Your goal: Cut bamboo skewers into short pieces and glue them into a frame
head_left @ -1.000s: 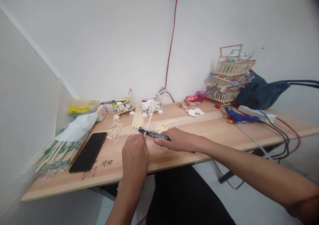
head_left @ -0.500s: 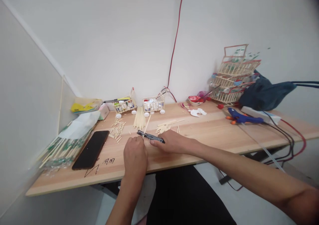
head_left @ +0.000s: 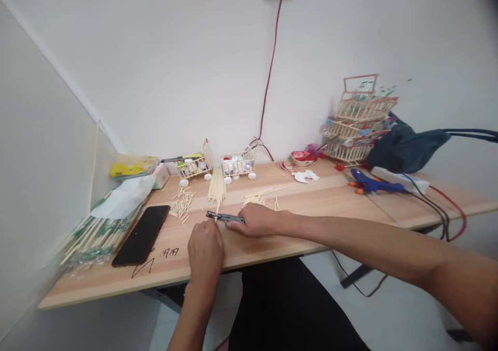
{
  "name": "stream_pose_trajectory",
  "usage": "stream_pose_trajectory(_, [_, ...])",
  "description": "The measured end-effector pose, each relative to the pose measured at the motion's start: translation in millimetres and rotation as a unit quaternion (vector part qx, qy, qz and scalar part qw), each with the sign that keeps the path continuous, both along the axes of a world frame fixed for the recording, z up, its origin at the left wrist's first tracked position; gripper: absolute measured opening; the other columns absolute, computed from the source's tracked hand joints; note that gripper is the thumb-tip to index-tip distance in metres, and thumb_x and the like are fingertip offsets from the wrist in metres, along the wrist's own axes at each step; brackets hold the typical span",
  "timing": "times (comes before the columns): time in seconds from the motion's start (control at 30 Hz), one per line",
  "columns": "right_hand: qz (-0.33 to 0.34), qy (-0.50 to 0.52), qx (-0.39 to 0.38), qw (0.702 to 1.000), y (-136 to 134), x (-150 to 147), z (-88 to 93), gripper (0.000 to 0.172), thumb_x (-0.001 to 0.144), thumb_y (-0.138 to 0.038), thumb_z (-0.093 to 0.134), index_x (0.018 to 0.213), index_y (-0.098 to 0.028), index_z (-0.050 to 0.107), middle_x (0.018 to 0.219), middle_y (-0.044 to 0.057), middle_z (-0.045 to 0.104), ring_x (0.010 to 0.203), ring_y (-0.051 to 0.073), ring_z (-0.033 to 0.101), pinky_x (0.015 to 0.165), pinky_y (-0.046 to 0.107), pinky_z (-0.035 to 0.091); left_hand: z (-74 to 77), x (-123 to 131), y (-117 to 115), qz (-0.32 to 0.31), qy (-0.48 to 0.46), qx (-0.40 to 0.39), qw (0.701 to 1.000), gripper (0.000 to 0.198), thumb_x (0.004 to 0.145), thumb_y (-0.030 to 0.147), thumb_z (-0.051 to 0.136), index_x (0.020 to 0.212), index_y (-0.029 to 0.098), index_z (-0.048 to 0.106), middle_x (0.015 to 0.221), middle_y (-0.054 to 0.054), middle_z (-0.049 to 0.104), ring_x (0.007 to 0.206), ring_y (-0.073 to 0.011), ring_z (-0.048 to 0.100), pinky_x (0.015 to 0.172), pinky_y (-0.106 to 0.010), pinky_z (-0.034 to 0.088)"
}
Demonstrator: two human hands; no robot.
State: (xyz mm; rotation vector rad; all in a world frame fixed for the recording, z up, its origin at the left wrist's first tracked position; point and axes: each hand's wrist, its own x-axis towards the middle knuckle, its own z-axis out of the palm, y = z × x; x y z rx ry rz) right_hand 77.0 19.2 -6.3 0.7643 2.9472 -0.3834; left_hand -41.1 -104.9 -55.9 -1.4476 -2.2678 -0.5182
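My right hand (head_left: 259,220) is wrapped round a grey metal tool that looks like multi-tool pliers (head_left: 229,218), its head pointing left. At the head of the pliers a thin wooden stick (head_left: 218,207) crosses the jaws; whether they bite into it is too small to tell. My left hand (head_left: 205,247) is closed just below, with the stick's near end running into its fingers. Short cut pieces of stick (head_left: 182,206) lie to the left, and a bundle of long sticks (head_left: 217,185) lies straight ahead. More stick pieces (head_left: 254,199) rest beyond my right hand.
Two small wheeled stick carts (head_left: 194,168) stand by the wall, with stacked stick baskets (head_left: 352,123) at the right. A phone (head_left: 142,235) and bagged skewers (head_left: 105,232) lie left. A blue glue gun (head_left: 375,182) and a power strip (head_left: 400,179) with cables lie right.
My right hand and the pliers have shifted slightly left and turned more level. The stick between the hands now stands more upright, and my left hand has drawn a little nearer to me.
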Motion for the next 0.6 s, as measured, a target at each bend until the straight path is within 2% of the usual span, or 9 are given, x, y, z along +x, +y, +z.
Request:
stream_pose_trajectory(0.33, [0.022, -0.002, 0.024, 0.999, 1.8, -2.8, -4.7, 0.076, 0.087, -0.069, 0.028, 0.092, -0.008, 0.072, 0.090, 0.021, 0.071, 0.082, 0.027, 0.067, 0.061, 0.029, 0.039, -19.1, -3.7, -3.3, -0.017, -0.035, 0.084, 0.996, 0.023, 0.092, 0.017, 0.039, 0.088, 0.014, 0.061, 0.081, -0.009, 0.066, 0.078, -0.0226, 0.060, 0.072, -0.032, 0.041])
stream_pose_trajectory(0.6, [0.065, 0.008, 0.040, 0.997, 5.7, -2.6, -5.7, 0.073, 0.089, -0.067, 0.028, 0.089, -0.009, 0.072, 0.085, 0.018, 0.071, 0.075, 0.025, 0.067, 0.055, 0.028, 0.034, -21.4, -1.2, -6.8, -0.016, -0.054, 0.108, 0.993, 0.023, 0.092, 0.017, 0.039, 0.091, 0.013, 0.061, 0.082, -0.010, 0.066, 0.079, -0.0226, 0.060, 0.074, -0.033, 0.043])
